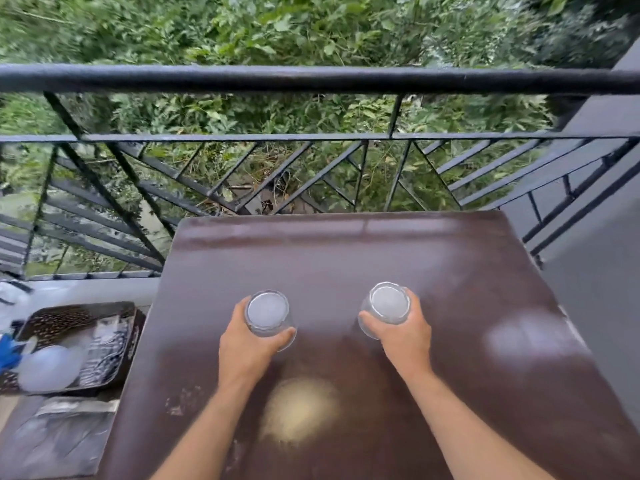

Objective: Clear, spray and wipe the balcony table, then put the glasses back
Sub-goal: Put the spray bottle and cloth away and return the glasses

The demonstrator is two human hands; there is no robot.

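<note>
A dark brown table (346, 258) fills the middle of the head view, with pale dusty patches near its front and right side. My left hand (246, 348) is wrapped around a clear glass (267, 311) over the table's middle left. My right hand (405, 330) grips a second clear glass (388, 303) to the right of it. Both glasses are seen from above, and I cannot tell whether they rest on the table or hang just above it.
A black metal railing (311, 79) runs behind the table, with green bushes beyond. At the left, lower than the table, a patterned tray (104, 313) holds a whitish bottle (52, 367) and a blue thing (8, 353). A grey wall (602, 271) rises at the right.
</note>
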